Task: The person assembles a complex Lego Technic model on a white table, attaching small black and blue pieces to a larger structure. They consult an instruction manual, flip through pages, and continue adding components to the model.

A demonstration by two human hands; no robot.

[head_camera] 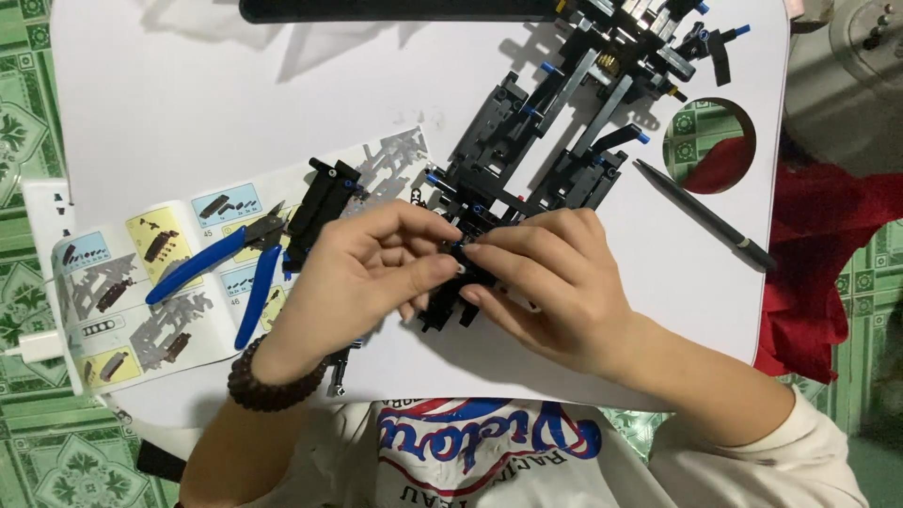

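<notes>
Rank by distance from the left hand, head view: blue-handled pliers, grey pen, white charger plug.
From the left hand:
1. Blue-handled pliers, just to its left on the instruction booklet.
2. White charger plug, far left, off the table edge.
3. Grey pen, far right, past the right hand.
</notes>
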